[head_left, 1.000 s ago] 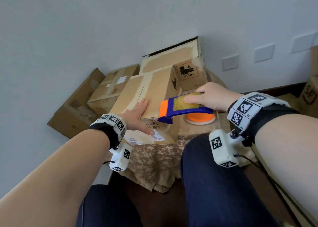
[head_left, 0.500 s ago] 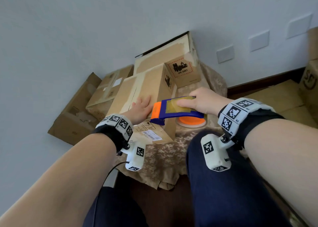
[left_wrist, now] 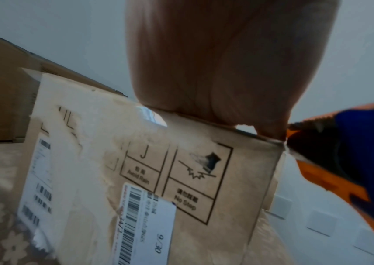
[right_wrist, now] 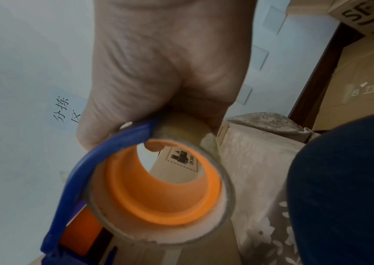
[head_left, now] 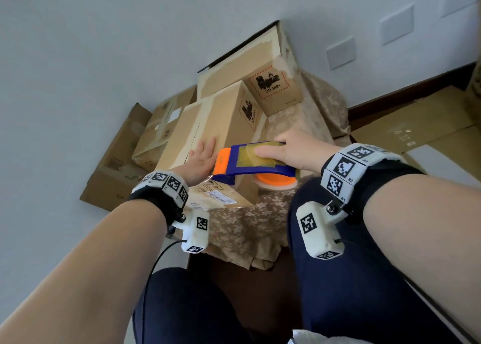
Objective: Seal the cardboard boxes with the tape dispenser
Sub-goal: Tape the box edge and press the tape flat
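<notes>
1. Since a second ago, right hand has carried the tape dispenser leftward – its orange nose now sits at the near top edge of the front cardboard box, just beside the left hand, where before there was a gap between them.
2. Left hand lies palm-down on the box top near its front edge, fingers straight and spread, pressing the flap; it grips nothing. Left wrist view shows the heel of the hand resting on the top edge of the box.
3. Right hand is curled round the dispenser from above – fingers across the yellowish tape roll, blue frame under them. Right wrist view: palm wrapped over the roll, orange hub inside.
4. Dispenser nose touches the box's upper front corner, as far as the blurred left wrist view shows.
5. Front box stands on a floral cloth; its near face carries shipping labels and handling symbols.
6. Second box, marked UN 3481, stands behind and to the right, touching the front one.
7. More boxes are stacked at left against the wall.
8. Flattened cardboard lies at right.
</notes>
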`<state>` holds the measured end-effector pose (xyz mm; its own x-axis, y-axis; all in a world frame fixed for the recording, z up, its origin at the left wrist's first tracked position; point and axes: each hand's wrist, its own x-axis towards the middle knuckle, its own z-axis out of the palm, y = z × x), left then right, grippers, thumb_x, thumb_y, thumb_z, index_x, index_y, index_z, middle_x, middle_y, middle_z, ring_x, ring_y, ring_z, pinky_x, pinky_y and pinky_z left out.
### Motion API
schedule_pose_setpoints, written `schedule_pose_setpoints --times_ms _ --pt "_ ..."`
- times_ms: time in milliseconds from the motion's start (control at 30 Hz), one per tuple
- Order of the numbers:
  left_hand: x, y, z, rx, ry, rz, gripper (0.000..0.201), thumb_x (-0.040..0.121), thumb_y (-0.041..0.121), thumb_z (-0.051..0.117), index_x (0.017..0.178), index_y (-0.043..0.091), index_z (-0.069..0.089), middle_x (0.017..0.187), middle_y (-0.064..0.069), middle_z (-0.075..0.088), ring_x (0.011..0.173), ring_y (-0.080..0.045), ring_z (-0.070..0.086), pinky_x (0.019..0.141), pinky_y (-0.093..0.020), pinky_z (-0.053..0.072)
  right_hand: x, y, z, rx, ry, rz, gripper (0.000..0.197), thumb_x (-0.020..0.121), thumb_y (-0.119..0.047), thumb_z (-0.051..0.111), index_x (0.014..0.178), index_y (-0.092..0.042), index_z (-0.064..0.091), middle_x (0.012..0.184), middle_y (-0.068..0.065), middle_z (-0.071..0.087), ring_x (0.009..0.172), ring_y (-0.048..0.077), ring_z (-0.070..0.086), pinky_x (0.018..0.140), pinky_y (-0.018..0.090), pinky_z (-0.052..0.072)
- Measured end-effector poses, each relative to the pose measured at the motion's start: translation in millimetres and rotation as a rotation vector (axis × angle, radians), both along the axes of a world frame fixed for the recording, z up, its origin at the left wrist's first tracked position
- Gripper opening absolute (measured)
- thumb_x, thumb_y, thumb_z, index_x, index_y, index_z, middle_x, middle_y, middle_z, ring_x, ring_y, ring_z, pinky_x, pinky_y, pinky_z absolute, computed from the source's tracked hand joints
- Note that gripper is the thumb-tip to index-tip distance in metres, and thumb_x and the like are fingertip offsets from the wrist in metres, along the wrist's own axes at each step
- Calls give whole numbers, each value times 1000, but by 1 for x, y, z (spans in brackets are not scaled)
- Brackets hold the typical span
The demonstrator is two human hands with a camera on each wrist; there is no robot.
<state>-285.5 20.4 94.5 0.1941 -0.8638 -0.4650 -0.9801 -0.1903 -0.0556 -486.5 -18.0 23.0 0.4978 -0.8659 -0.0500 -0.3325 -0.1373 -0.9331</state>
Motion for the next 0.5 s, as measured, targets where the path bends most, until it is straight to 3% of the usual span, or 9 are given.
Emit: schedule_pose_setpoints --times_ms 167,267,300,400,500 --pt "1 -4 -3 21 -8 -20 63 103 35 26 151 14 -8 158 -6 -17 144 -27 -20 118 -41 -5 -9 1 3 -19 -44 34 46 83 -50 63 58 -17 46 56 0 46 50 13 42 54 25 32" --pt "6 -6 -5 -1 15 16 87 87 74 23 152 25 -8 158 -2 -16 144 -24 -19 118 -45 -5 -20 0 0 -29 -42 17 49 82 -51 64 57 -15 43 55 3 41 49 14 39 52 25 28" --pt "7 -6 -5 -16 21 41 91 83 79 22 152 27 -6 158 0 -15 144 -23 -19 118 -45 -5 -25 -1 -1 -32 -29 8 49 82 -51 64 57 -14 43 57 4 41 50 15 38 53 27 28" --pt "9 -6 -6 -50 52 116 97 75 82 23 151 32 -9 159 -2 -15 145 -23 -17 118 -49 -3 -36 -2 -5 -38 22 -14 53 82 -51 64 52 -15 40 53 2 40 49 15 37 51 26 27" --pt "10 -7 -8 -50 62 138 81 89 69 28 150 33 -11 158 -6 -17 145 -27 -16 117 -52 -1 -39 -1 -4 -72 61 -5 54 83 -50 63 49 -16 39 49 -1 39 47 14 36 49 25 26"
